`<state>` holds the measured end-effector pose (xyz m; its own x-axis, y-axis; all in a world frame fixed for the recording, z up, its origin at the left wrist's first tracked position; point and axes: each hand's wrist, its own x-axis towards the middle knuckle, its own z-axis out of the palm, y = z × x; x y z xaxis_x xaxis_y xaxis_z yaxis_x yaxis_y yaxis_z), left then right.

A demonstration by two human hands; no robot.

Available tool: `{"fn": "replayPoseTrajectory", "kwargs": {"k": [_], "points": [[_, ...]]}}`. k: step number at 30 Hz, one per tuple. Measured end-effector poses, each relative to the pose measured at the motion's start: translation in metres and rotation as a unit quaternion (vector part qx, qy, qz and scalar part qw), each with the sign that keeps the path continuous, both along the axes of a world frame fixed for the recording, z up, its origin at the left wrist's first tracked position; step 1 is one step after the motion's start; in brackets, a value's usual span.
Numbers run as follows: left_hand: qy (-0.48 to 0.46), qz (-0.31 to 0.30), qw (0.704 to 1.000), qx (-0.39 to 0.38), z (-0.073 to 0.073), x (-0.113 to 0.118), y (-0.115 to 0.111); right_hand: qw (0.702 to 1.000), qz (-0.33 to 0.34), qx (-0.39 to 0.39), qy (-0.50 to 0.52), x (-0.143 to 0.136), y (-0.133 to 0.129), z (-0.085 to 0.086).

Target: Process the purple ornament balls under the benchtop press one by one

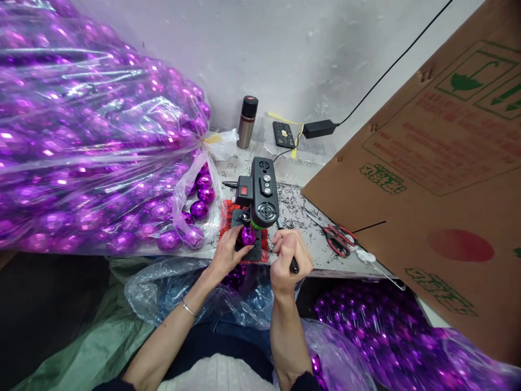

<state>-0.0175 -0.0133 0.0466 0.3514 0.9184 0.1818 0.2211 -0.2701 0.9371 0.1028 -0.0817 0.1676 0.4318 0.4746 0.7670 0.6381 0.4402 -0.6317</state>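
A big clear bag (pixel 81 146) stuffed with shiny purple balls fills the left side, its open mouth spilling a few balls (pixel 200 202) just beside the middle of the white table (pixel 309 255). Below it, crumpled plastic (pixel 163 293) lies over the person's lap. The left hand (pixel 228 251) reaches forward with its fingers closed on a single purple ball (pixel 247 235), pressing it against the base of a small black machine (pixel 260 195) that stands on a red mat (pixel 226 217); the ball sits right under the machine's head, at its front edge. The machine carries a red switch on its left block and round buttons on top. Behind it stand a steel flask (pixel 247 121), a black remote (pixel 284 134) and a power brick (pixel 319 128) whose cable runs up the wall. The right hand (pixel 290 260) is fisted tight round a dark lever handle (pixel 287 244) that comes off the machine's right side. Black thread scraps litter the tabletop near it. Further right lie red-handled scissors (pixel 340 239), touching a white bit of cord. A tilted cardboard box (pixel 439 179) with green and red print closes the right side, and more purple balls in plastic (pixel 391 336) lie below it.
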Motion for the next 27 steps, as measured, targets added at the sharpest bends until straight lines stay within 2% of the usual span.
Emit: {"fn": "replayPoseTrajectory", "kwargs": {"k": [4,7,17,27], "points": [[-0.003,0.002,1.0,0.014,-0.01,0.005,0.005,1.0,-0.003,-0.014,-0.009,0.001,-0.002,-0.001],[-0.004,0.003,1.0,0.021,-0.018,0.006,0.008,1.0,-0.005,-0.016,-0.026,0.003,-0.005,-0.008],[-0.025,-0.009,1.0,0.012,-0.016,0.005,0.009,0.992,-0.026,0.075,-0.095,0.006,0.004,-0.074],[-0.026,-0.008,1.0,0.014,-0.017,0.005,0.007,0.994,-0.029,0.081,-0.061,0.004,0.006,-0.09]]}}
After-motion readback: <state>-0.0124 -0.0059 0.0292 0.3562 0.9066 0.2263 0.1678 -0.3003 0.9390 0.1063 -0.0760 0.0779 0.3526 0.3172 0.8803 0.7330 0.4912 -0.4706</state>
